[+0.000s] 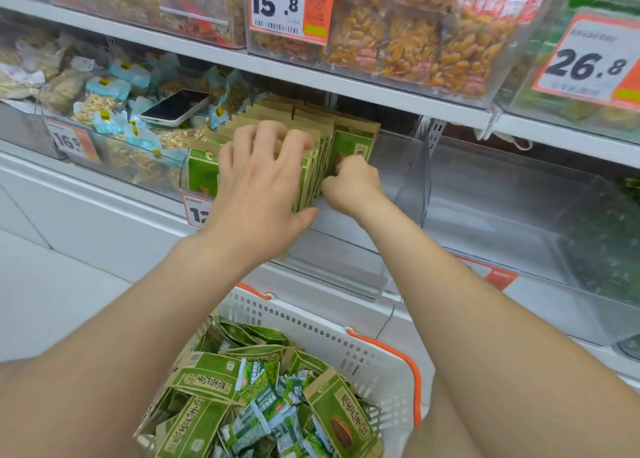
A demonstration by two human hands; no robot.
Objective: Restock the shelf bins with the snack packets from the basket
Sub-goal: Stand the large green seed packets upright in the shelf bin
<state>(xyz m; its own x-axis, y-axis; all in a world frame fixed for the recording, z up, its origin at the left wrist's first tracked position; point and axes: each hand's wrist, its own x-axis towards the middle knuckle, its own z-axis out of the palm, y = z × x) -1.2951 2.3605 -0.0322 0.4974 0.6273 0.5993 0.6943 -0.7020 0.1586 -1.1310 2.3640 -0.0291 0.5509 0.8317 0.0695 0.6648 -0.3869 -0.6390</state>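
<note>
Row of packets (pixel 277 115): stands upright on edge in the clear bin (pixel 412 180), directly under the fingers of the left hand.
End packet (pixel 351 144): last in the row, green face outward, just above the right fingers.
Left hand (pixel 263 177): fingers spread and bent over the packet tops, with the thumb against the row's lower front edge, clamping it together.
Right hand (pixel 349 186): fingers curled tight and apparently pinching the end packet's lower part; the fingertips are hidden.
Step in hand: probably seating the end packet flush against the row.
Doing it well: hold the left clamp so the row cannot fan out. Push the end packet down until its bottom sits level with the others, then let go with the right fingers first.
Room left: the bin has open space to the right of the right fingers.
Basket (pixel 346 347): below both forearms, well apart from the fingers, and heaped with loose packets (pixel 207 378), so much remains to shelve.
Phone (pixel 176 106): lies on the neighbouring bin's stock, up and left of the left fingers; leave it alone.
</note>
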